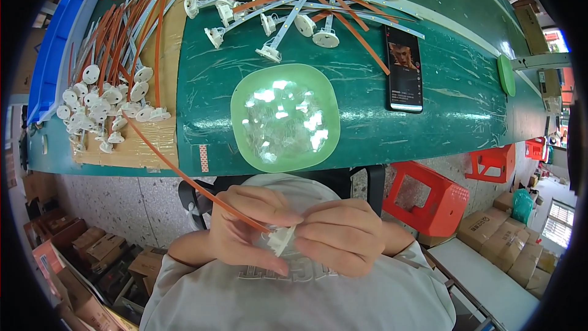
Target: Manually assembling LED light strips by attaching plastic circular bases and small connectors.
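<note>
Fingers of left hand and right hand grip white fitting (brown strip adjoining).

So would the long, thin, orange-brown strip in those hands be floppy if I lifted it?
Probably springy: the strip leaves the left hand in one smooth line. It's likely light, being so thin. The bulkier white plastic end may feel heavier.

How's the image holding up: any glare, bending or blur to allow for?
Head view: bright glints break up the shiny contents of the green bowl; a pale sheen lies on the green tabletop; fisheye bends its front edge and blackens the corners. Head view too: left hand and right hand show no obvious motion blur.
</note>
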`<action>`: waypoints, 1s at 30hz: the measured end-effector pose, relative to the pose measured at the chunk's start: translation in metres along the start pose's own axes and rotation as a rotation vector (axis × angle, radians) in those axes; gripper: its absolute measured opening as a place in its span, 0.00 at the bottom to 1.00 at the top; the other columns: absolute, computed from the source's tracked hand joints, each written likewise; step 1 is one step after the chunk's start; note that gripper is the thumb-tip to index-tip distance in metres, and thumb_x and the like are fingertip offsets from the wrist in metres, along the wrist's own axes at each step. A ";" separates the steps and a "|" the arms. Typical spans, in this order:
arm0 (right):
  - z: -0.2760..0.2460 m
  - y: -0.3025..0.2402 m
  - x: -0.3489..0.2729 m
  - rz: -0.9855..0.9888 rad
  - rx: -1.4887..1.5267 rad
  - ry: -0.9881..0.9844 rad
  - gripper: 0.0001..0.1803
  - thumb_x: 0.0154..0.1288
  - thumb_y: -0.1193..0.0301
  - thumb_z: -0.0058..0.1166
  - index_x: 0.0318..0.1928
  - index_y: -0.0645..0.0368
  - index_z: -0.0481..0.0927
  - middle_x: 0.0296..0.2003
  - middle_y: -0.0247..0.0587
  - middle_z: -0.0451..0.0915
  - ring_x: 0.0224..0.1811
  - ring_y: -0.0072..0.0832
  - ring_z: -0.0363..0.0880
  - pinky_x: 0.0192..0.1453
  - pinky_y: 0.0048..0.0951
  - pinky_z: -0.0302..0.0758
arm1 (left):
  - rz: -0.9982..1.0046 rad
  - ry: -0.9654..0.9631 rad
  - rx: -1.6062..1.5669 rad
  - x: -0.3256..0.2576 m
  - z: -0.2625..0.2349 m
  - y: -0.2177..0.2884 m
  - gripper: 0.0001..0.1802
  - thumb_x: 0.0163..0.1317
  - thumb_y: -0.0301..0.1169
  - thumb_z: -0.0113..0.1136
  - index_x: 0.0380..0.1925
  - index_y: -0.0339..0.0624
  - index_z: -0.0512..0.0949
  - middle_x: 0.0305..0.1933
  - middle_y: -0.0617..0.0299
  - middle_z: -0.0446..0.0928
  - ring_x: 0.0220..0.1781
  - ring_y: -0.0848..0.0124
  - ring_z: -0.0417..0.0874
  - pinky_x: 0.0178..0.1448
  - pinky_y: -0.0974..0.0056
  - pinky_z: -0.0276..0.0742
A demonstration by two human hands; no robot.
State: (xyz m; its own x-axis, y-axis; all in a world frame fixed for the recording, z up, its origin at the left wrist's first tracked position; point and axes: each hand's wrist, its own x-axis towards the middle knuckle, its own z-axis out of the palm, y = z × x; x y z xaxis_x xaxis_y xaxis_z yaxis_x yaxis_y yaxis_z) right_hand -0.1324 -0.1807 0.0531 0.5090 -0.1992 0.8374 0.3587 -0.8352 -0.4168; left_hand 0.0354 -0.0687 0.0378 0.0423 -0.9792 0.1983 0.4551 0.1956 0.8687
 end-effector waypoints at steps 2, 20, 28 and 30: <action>0.001 0.003 -0.001 -0.011 0.025 0.017 0.10 0.55 0.79 0.62 0.38 0.71 0.81 0.37 0.52 0.82 0.36 0.39 0.82 0.35 0.32 0.87 | 0.015 0.020 -0.011 0.002 0.002 -0.002 0.38 0.34 0.36 0.89 0.46 0.29 0.83 0.39 0.51 0.82 0.39 0.61 0.83 0.42 0.62 0.79; 0.010 0.006 -0.012 -0.043 -0.026 0.110 0.13 0.58 0.76 0.67 0.40 0.69 0.78 0.37 0.48 0.79 0.33 0.34 0.78 0.28 0.31 0.86 | 0.004 -0.031 -0.151 0.002 0.004 -0.003 0.38 0.37 0.35 0.88 0.49 0.29 0.82 0.43 0.52 0.80 0.40 0.62 0.81 0.43 0.60 0.75; 0.004 0.008 -0.006 -0.043 -0.081 0.053 0.10 0.58 0.77 0.67 0.36 0.70 0.80 0.34 0.49 0.80 0.32 0.35 0.81 0.30 0.30 0.87 | 0.060 0.011 0.036 0.005 0.002 0.002 0.37 0.38 0.36 0.88 0.49 0.30 0.82 0.42 0.52 0.81 0.40 0.61 0.82 0.43 0.60 0.77; 0.003 0.008 -0.008 -0.054 -0.067 0.052 0.09 0.57 0.77 0.66 0.36 0.70 0.80 0.34 0.49 0.81 0.32 0.35 0.81 0.31 0.30 0.87 | 0.074 -0.015 0.036 0.008 0.004 0.001 0.38 0.37 0.36 0.88 0.49 0.30 0.82 0.41 0.52 0.81 0.39 0.61 0.82 0.43 0.60 0.77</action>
State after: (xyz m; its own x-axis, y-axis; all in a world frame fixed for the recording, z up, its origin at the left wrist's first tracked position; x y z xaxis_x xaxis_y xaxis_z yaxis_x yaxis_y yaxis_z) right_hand -0.1310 -0.1844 0.0413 0.4482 -0.1779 0.8761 0.3307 -0.8775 -0.3473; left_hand 0.0331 -0.0756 0.0422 0.0610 -0.9612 0.2690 0.4188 0.2693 0.8672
